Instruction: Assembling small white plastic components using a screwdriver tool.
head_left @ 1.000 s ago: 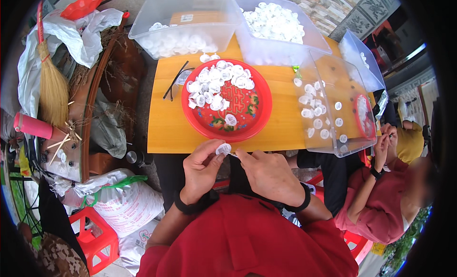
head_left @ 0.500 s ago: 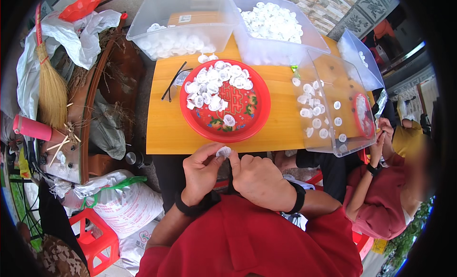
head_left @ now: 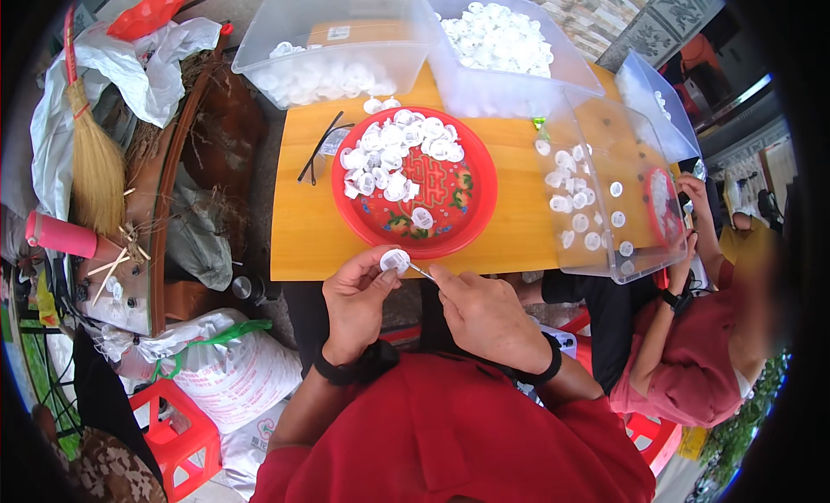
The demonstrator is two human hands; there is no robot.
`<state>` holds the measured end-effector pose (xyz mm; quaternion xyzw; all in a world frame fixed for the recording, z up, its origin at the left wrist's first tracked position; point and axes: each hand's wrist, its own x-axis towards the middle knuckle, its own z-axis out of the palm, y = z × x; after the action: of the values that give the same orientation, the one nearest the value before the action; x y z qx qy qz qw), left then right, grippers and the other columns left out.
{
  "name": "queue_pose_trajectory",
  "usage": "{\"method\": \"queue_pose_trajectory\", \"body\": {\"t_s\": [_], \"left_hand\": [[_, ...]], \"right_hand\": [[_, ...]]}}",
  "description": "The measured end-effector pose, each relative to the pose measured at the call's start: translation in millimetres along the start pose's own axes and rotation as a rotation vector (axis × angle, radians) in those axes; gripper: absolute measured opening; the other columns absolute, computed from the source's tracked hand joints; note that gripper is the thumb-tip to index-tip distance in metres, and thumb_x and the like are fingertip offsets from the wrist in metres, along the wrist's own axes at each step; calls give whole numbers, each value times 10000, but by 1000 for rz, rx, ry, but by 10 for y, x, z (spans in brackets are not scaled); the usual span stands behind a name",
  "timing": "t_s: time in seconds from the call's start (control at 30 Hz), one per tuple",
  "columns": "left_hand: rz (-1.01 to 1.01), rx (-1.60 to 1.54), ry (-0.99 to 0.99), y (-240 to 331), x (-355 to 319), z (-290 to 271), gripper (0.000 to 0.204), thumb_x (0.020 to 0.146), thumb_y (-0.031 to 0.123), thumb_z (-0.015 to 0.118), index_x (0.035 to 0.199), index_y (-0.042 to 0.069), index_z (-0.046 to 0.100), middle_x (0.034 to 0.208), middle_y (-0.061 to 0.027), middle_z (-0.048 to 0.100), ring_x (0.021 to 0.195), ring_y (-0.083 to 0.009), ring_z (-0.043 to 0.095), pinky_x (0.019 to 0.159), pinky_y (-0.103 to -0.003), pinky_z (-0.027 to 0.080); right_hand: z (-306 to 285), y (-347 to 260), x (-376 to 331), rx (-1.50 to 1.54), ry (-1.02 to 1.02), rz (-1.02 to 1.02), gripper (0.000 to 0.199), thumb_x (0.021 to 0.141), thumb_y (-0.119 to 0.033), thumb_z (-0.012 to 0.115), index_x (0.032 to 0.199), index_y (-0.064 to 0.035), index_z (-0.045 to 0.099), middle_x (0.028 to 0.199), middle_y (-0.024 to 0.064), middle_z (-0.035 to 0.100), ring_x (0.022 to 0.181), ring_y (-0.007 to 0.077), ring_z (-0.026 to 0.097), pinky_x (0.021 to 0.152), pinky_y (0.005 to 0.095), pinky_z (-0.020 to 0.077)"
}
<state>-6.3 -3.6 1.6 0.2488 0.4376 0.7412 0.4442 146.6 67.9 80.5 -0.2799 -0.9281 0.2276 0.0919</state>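
We take the red tray (head_left: pixel 488 192) as our landmark. Just off its near rim, toward the wearer's body, we see the left hand (head_left: pixel 356 295) pinching a white disc (head_left: pixel 395 260) by its edge between thumb and fingers; we judge this grip leaves the face and right edge exposed. To the right of that disc, also on the near side of the tray, the right hand (head_left: pixel 494 321) has its grip closed around a thin metal tool (head_left: pixel 421 272), held low like a pen, we think for fine control. Its tip meets the disc's right edge; we cannot tell whether it presses in.

Inside the tray, a pile of white pieces (head_left: pixel 380 148) fills the far and left parts, while a single piece (head_left: pixel 422 218) lies nearer the hands; the raised rim probably stops them rolling off the tabletop (head_left: pixel 519 252). Left of the tray lies what looks like a pair of dark-framed glasses (head_left: pixel 332 141), perhaps put there to be out of the way. Beyond the tray stand two clear bins (head_left: pixel 484 96) holding many more white pieces, bulk stock kept at the back, we suppose. Right of the tray, a clear box (head_left: pixel 596 274) shows scattered discs (head_left: pixel 579 202), near a co-worker's hand (head_left: pixel 692 187).
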Motion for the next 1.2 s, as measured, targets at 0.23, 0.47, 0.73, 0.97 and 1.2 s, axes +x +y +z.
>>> {"method": "queue_pose_trajectory", "body": {"t_s": [0.23, 0.47, 0.73, 0.97, 1.2], "left_hand": [[-2, 32, -7, 0, -24, 32, 262, 826, -91, 534, 1078, -32, 576, 979, -81, 622, 849, -116, 595, 713, -229, 492], [54, 146, -14, -22, -68, 31, 254, 823, -101, 532, 1064, -35, 578, 982, -72, 611, 838, -111, 586, 703, -228, 485], [38, 196, 36, -79, -45, -65, 253, 808, -102, 547, 1048, -34, 584, 960, -68, 607, 813, -105, 578, 694, -212, 472], [85, 186, 118, -9, -39, -181, 248, 817, -87, 544, 1060, -46, 567, 929, -70, 613, 793, -102, 569, 686, -217, 457], [74, 131, 53, 77, -63, -208, 251, 806, -84, 549, 1053, -45, 565, 901, -86, 613, 744, -111, 557, 642, -218, 446]], "right_hand": [[54, -3, 34, 12, -5, 14, 302, 794, -74, 513, 1074, 35, 489, 691, 187, 569, 598, 347, 583, 531, 425, 465], [30, -29, 85, -77, -127, 16, 339, 699, -33, 525, 1023, 59, 479, 679, 187, 568, 620, 336, 587, 531, 410, 464], [100, 20, 193, 1, -199, -26, 369, 684, -49, 546, 1024, 72, 468, 693, 185, 570, 645, 353, 590, 548, 419, 458], [45, -44, 174, -2, -160, -6, 375, 702, -41, 550, 1050, 72, 464, 689, 180, 569, 637, 351, 588, 542, 424, 457], [202, -42, 123, 96, -9, -11, 228, 805, -85, 530, 1001, 21, 486, 697, 144, 563, 649, 329, 586, 543, 417, 457]]}}
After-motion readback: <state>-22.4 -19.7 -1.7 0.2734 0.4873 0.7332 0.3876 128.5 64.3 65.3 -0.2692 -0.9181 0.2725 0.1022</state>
